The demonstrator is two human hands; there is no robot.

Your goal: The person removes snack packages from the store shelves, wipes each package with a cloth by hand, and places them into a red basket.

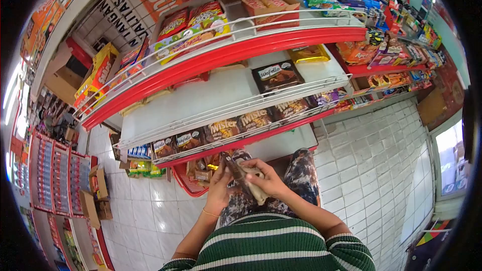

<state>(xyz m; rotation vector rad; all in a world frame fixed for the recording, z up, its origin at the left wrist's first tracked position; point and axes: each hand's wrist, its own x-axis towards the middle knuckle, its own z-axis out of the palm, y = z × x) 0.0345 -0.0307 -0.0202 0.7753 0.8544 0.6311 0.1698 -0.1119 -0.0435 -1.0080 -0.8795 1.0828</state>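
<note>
My left hand (219,185) grips a dark brown snack packet (235,168), held tilted over my lap. In my right hand (268,178) is a crumpled beige cloth (258,193), its fingers closed around it against the packet's side. The packet's print is too small to read. Just left of my knees, a red basket (187,184) holds several snack packs (202,175), partly hidden by my left hand. In front of me, a dark Wafello pack (277,75) lies on the middle shelf (201,95).
Along the lower shelf stand several Twister packs (223,129) and Wafello packs behind a white wire rail. Boxes of snacks (271,5) fill parts of the top shelf with its red edge (226,65). White tiled floor (366,170) lies to the right; cardboard boxes (93,206) stand at the left.
</note>
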